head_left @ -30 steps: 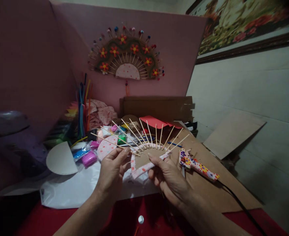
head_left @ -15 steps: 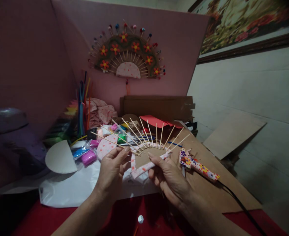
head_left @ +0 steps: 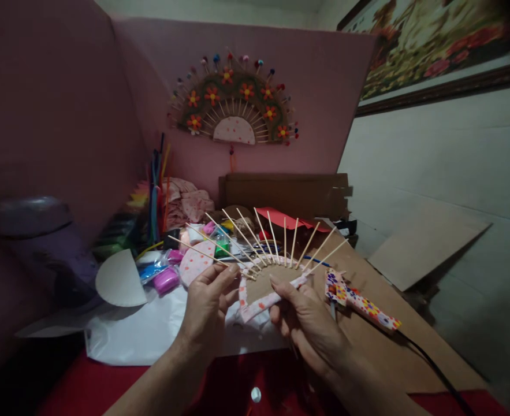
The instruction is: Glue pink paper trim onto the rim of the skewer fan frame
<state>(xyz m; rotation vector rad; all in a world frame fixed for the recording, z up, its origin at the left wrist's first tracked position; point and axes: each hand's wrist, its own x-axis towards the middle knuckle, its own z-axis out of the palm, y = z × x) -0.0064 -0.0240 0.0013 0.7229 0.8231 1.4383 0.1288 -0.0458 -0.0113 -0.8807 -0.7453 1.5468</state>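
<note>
The half-disc (head_left: pixel 261 288) is tilted, held above the red tabletop (head_left: pixel 220 387). The right hand (head_left: pixel 309 323) has its grip pressed on the straight edge; firmness there should stop twisting. The left hand (head_left: pixel 209 300) has a narrow grip, pinching the leftmost stick (head_left: pixel 198 251); gentle pressure, matching the other sticks' (head_left: pixel 285 240) spread, would probably seat it evenly.

Matt cardboard half-disc (head_left: pixel 260 290), wooden sticks (head_left: pixel 285 242)
</note>
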